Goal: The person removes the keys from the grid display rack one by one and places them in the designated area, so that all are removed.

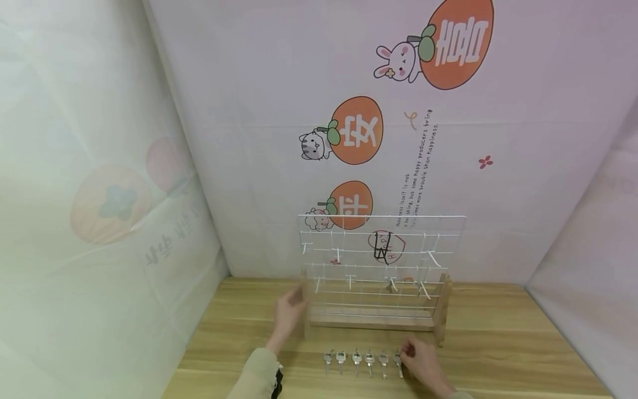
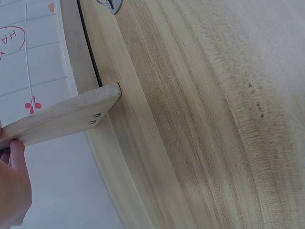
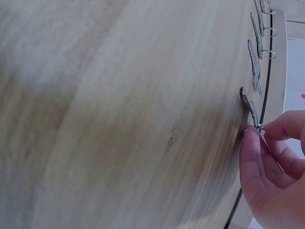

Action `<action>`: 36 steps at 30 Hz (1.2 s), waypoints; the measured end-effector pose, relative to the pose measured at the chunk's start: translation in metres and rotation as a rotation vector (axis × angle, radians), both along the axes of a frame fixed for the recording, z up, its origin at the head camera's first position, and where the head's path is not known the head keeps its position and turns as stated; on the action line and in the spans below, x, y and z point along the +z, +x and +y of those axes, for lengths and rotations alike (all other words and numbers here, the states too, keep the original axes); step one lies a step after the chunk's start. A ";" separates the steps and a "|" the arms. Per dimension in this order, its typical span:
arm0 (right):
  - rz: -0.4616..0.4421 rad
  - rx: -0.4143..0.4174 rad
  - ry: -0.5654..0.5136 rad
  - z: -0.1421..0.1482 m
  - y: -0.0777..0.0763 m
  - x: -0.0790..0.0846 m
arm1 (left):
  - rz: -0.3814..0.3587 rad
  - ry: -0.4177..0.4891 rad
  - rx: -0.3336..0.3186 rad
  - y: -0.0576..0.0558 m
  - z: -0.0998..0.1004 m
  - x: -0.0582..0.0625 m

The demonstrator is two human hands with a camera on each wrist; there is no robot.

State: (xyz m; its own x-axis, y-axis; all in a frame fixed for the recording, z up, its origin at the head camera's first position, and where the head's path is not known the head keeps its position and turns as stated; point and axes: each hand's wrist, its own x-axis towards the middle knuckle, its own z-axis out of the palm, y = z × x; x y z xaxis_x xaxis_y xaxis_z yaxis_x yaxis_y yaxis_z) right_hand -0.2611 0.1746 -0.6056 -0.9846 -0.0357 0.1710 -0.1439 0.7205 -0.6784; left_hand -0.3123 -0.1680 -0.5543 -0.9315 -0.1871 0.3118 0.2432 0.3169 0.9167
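Note:
A wire-grid rack (image 1: 374, 269) with white hooks stands in wooden end posts. My left hand (image 1: 289, 316) holds its left wooden post (image 2: 62, 114), fingers against the board's edge in the left wrist view. Several silver keys with small rings lie in a row in front of the rack; one is the leftmost key (image 1: 327, 360). My right hand (image 1: 421, 363) is at the right end of this row. Its thumb and fingertips pinch the small ring of the rightmost key (image 3: 249, 104), whose blade points away from the hand, close over the table.
The rack's wooden base bar (image 1: 371, 322) runs just behind the keys. Another key (image 1: 389, 286) hangs at a lower hook of the rack. A printed cloth (image 1: 274, 166) stands behind the wood-grain table (image 1: 498, 343), with pale cloth walls at both sides.

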 end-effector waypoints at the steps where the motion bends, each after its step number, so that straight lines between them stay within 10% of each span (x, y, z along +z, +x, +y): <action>1: 0.008 0.002 0.001 0.000 0.000 0.000 | 0.002 -0.001 -0.002 0.000 0.000 0.000; 36: 0.007 0.009 0.027 0.004 0.000 0.004 | -0.037 0.033 -0.029 0.001 -0.001 0.001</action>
